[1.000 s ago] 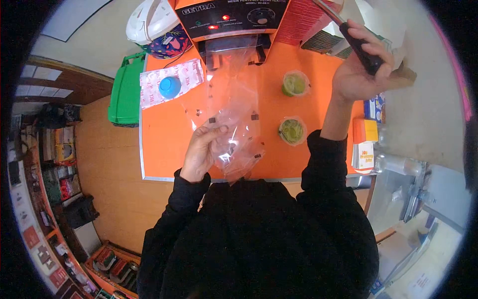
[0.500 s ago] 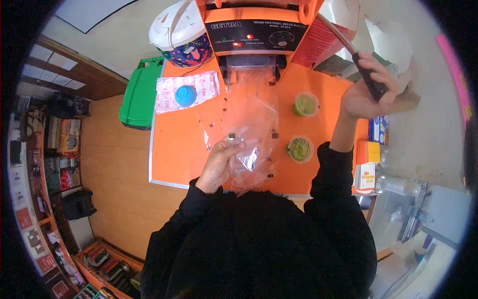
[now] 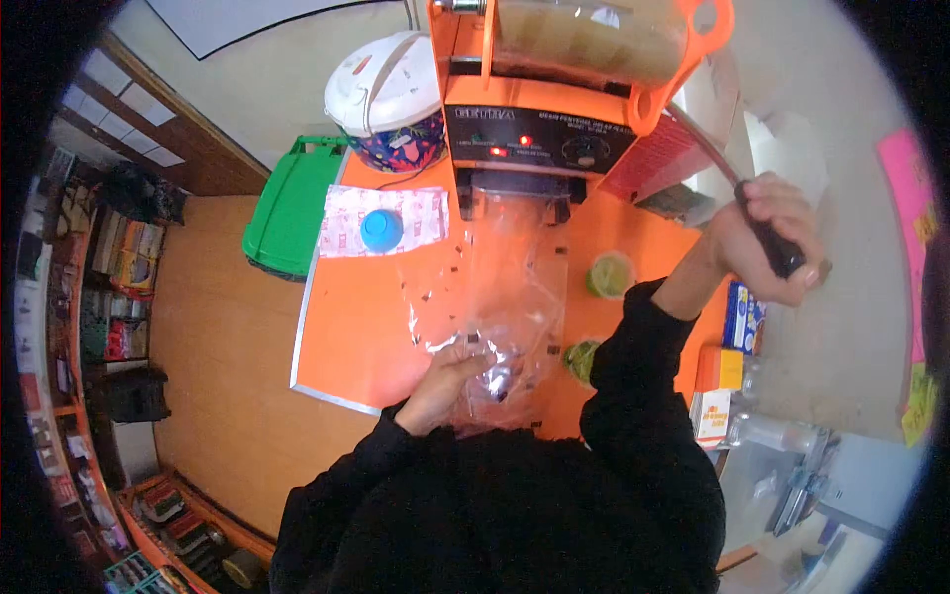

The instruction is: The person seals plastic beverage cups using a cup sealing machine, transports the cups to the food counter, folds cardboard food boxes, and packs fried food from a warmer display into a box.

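Observation:
My right hand (image 3: pixel 777 243) is wrapped round the black handle (image 3: pixel 774 236) of a metal lever on an orange cup sealing machine (image 3: pixel 554 94). A strip of clear plastic film (image 3: pixel 515 287) with small dark marks comes out of the machine's front and runs toward me. My left hand (image 3: pixel 445 386) pinches the near part of this film between thumb and fingers. To the right of the film stand two clear cups with green contents: one cup (image 3: pixel 610 275) in full view, the nearer cup (image 3: pixel 580 362) partly behind my right sleeve.
A small blue cup (image 3: pixel 381 230) rests on a pink-and-white printed sheet (image 3: pixel 341 213). Behind it is a white-lidded rice cooker (image 3: pixel 386 84); left of the orange table (image 3: pixel 346 342) is a green lid (image 3: pixel 297 213). Small boxes (image 3: pixel 714 401) line the right edge.
The view has shifted, so more of the machine's top and its film roll shows. Both hands keep their hold. My right sleeve now covers part of the nearer cup.

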The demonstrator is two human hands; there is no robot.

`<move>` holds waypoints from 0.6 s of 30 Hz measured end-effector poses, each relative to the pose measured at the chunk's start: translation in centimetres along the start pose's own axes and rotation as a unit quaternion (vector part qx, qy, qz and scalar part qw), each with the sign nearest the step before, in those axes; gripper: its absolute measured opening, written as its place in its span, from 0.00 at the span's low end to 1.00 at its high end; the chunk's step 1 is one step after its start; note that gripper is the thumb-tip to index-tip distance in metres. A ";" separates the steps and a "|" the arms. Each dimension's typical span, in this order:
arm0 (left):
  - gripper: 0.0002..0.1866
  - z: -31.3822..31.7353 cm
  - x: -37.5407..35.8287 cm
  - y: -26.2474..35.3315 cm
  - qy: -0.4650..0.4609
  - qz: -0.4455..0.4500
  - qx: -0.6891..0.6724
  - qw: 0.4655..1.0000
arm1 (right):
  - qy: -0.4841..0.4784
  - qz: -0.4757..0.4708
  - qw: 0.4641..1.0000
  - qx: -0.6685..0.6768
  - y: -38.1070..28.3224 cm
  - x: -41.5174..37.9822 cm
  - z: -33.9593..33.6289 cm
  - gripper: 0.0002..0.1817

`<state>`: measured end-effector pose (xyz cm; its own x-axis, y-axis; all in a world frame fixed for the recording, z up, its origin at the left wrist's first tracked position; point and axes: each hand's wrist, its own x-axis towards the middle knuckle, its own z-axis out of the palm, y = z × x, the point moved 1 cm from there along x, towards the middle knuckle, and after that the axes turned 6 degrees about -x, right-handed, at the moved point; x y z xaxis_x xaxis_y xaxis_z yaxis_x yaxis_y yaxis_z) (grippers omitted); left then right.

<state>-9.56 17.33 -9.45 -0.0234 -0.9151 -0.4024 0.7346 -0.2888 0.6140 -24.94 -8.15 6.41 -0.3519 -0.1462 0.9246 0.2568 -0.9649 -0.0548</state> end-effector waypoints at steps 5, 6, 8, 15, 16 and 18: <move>0.20 -0.4 0.4 -0.9 0.013 -0.015 -0.035 0.999 | 0.034 0.022 0.999 0.033 0.6 0.4 0.5 0.21; 0.22 -0.4 0.5 -0.8 0.012 -0.008 -0.018 1.000 | 0.040 0.019 0.998 0.037 1.1 0.7 0.6 0.21; 0.18 0.3 0.4 0.4 0.033 -0.013 -0.024 0.999 | 0.038 0.054 0.998 0.020 1.8 1.4 1.1 0.21; 0.18 0.4 1.0 0.7 0.021 -0.041 -0.008 0.999 | 0.009 0.017 0.999 0.045 1.7 1.1 0.9 0.21; 0.18 0.5 1.1 0.7 0.020 -0.044 -0.017 0.999 | 0.008 0.018 0.999 0.044 1.2 0.7 0.6 0.21; 0.17 0.4 1.1 0.5 0.021 -0.050 -0.025 0.998 | 0.013 -0.020 1.000 0.015 0.0 -0.5 -0.3 0.20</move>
<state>-9.49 16.05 -9.37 -0.0695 -0.8696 -0.4889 0.7636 -0.3617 0.5349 -25.01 -8.18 5.87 -0.3853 -0.1141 0.9157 0.2684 -0.9633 -0.0071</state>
